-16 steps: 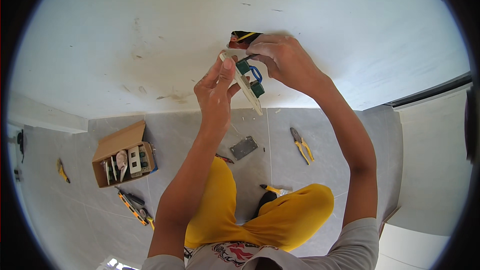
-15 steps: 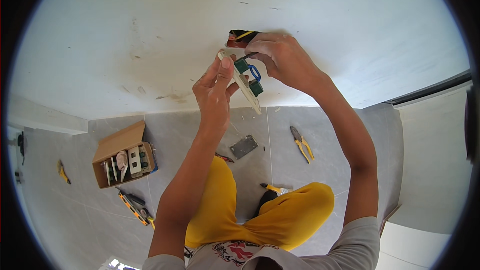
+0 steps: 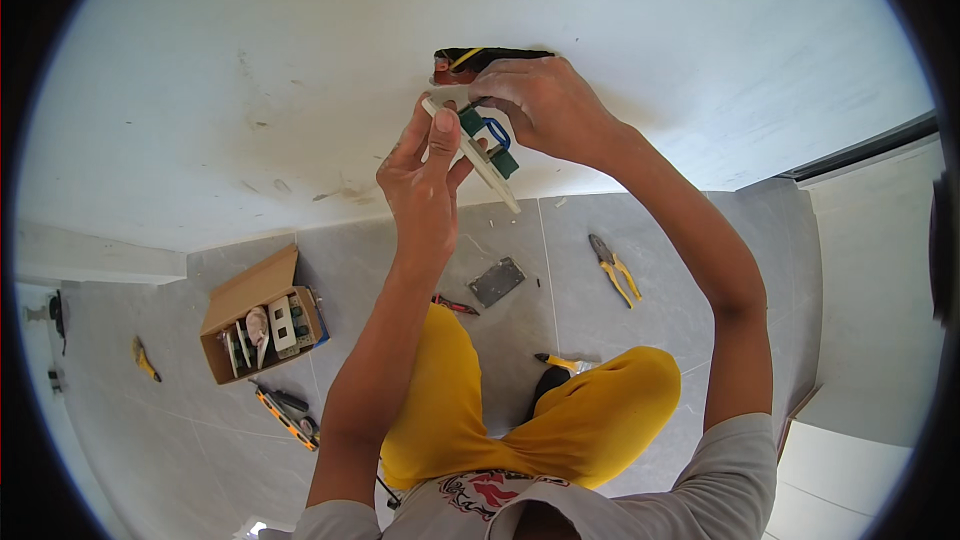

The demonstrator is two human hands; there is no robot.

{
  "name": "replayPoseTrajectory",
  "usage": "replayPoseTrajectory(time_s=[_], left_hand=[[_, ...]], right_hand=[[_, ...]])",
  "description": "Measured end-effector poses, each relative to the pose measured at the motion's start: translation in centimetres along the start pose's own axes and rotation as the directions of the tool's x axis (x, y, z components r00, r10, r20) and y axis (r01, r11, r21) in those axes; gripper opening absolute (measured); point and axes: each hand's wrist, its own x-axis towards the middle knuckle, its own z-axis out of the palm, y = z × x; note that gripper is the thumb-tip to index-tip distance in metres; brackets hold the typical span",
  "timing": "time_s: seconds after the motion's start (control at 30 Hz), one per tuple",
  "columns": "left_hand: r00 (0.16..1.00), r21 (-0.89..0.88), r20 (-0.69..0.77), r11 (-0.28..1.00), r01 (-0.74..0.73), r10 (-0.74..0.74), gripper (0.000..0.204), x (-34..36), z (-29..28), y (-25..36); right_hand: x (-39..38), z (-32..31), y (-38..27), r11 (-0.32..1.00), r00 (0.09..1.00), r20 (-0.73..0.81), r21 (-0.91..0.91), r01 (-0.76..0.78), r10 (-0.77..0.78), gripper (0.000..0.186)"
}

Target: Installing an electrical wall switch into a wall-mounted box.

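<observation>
At far left, a small yellow-handled tool (image 3: 146, 360) lies on the gray tile floor (image 3: 215, 440), with a strip of tile between it and the open cardboard box (image 3: 247, 289). White faceplates (image 3: 287, 323) stand inside the box, one near its right edge. Just nearer, an orange-and-black bar-shaped tool (image 3: 283, 418) slants toward the left forearm.

The left hand (image 3: 418, 175) is in front of the wall, its grip pinching a tilted white faceplate (image 3: 490, 177), thumb on one side and fingers behind. The far end of this plate is just nearer than the ragged-edged wall opening (image 3: 446, 67), where a yellow wire (image 3: 466, 58) shows. Beyond the left knee lie a red-and-black hand tool (image 3: 456, 305) and a dark rectangular plate (image 3: 497, 281), below the held faceplate. Green terminal modules (image 3: 505, 162) and a blue wire loop (image 3: 497, 133) face right. The right hand (image 3: 545, 108) covers part of the opening's near edge, its grip closed on a dark wire (image 3: 479, 103) at the farther module.

A yellow-handled brush (image 3: 570, 364) lies between the knees; farther off, yellow-handled pliers (image 3: 614, 270) have floor between them and the right forearm.
</observation>
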Motion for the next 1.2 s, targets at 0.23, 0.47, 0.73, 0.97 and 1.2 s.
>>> replayPoseTrajectory(time_s=[0.23,0.47,0.73,0.97,1.2], left_hand=[[0.924,0.656,0.145,0.665,-0.357,0.354,0.039,1.0,-2.7,2.0],[0.659,0.602,0.741,-0.305,-0.738,-0.13,0.066,3.7,-2.5,9.5],[0.617,0.411,0.738,-0.542,-0.733,-0.274,0.092,5.5,0.2,9.1],[0.86,0.756,0.379,-0.421,-0.501,-0.342,0.093,4.1,4.3,10.0],[0.817,0.622,0.464,-0.531,-0.575,-0.342,0.086,4.2,5.5,10.2]], right_hand=[[-3.7,-1.6,-1.5,0.987,0.949,-0.308,-0.113,-0.111,0.072,0.035],[-4.6,-0.8,-0.3,0.891,0.963,-0.104,-0.365,-0.27,0.249,0.059],[-3.9,-4.5,-0.6,0.942,0.927,0.221,-0.214,-0.258,0.304,0.039],[-5.5,-5.0,0.0,0.984,0.961,0.212,-0.051,-0.173,0.18,0.036],[-6.3,-3.7,0.5,0.985,0.984,0.113,0.086,-0.147,0.137,0.033]])
